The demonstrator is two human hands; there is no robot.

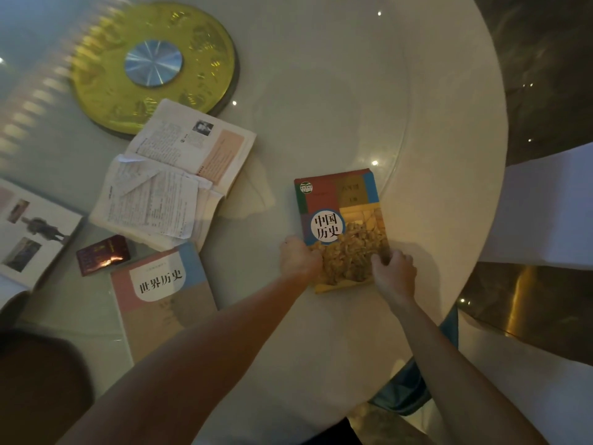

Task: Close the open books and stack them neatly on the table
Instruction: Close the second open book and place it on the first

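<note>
A closed history book [340, 207] with a colourful cover lies flat on the round white table [321, 91], right of centre. My left hand [298, 260] grips its near-left corner and my right hand [393, 271] grips its near-right corner. A second closed book [163, 300] with a pink, blue and tan cover lies at the near left. Behind it an open book [199, 146] rests with loose, crumpled pages [150, 200] spread over its near half. Another open book [29, 232] showing photos lies at the far left edge.
A gold turntable disc [154, 65] with a silver hub sits at the back left. A small dark red box [102, 254] lies between the books. White-covered chairs [545, 207] stand off the table's right edge, over a dark floor.
</note>
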